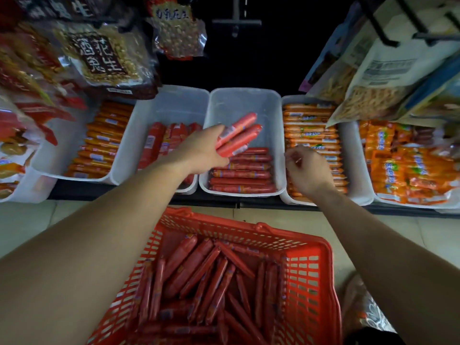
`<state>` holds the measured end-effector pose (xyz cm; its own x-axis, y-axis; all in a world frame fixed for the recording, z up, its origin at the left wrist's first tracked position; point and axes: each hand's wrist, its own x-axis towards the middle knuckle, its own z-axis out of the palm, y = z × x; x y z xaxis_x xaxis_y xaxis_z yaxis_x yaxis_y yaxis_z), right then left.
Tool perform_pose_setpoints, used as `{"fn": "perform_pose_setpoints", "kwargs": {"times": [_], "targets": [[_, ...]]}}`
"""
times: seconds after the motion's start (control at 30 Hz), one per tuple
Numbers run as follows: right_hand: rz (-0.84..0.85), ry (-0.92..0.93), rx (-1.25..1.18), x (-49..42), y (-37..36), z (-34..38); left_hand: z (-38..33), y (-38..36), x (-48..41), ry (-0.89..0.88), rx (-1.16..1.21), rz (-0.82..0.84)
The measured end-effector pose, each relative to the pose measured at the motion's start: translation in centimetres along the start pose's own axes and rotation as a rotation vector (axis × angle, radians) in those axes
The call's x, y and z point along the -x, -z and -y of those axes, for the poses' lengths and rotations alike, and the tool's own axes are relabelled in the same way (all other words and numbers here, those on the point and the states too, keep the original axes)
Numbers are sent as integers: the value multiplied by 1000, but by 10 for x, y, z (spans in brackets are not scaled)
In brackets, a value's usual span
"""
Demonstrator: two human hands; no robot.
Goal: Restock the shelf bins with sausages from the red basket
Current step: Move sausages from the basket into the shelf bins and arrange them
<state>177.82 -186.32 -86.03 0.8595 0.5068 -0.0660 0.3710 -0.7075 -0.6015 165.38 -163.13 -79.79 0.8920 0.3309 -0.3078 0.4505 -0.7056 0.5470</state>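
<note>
My left hand [199, 150] grips two red sausages [239, 134] and holds them above a white shelf bin [245, 100]. That bin has a stack of red sausages [242, 170] in its near half, and its far half is bare. My right hand [305, 168] hovers with curled fingers over the bin's right rim, and I cannot see anything in it. Below me the red basket [308, 275] holds several loose red sausages [199, 275].
A white bin [171, 103] to the left holds thicker red sausages. Further left, another bin [62, 168] holds orange sausages. To the right a bin [353, 155] holds orange sausages, then orange snack packs [403, 165]. Peanut bags [107, 56] and snack bags [378, 78] hang overhead.
</note>
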Motion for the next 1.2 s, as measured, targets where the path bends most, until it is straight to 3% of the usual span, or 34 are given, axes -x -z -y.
{"fn": "perform_pose_setpoints", "kwargs": {"times": [0.1, 0.23, 0.37, 0.6, 0.8, 0.97, 1.1, 1.2], "targets": [[-35, -86, -49, 4, 3, -22, -23, -21, -28, -61, -238, 175], [-3, -128, -47, 7, -3, -33, -18, -45, -44, -29, -312, 291], [27, -94, -54, 7, -10, -23, -6, -46, -27, -40, -301, 204], [57, -13, -72, 24, 4, 21, 13, -31, 41, -47, -171, -115], [96, 1, -38, 69, 25, 50, 18, -27, 116, 53, -77, -127], [203, 67, 3, 140, 17, 60, 25, -46, 182, 105, -3, -145], [412, 62, 56, 191, -17, 50, 40, -75, 222, 197, 13, 26], [628, -57, 123, 217, -45, 30, 61, -100, 240, 317, -56, 168]]}}
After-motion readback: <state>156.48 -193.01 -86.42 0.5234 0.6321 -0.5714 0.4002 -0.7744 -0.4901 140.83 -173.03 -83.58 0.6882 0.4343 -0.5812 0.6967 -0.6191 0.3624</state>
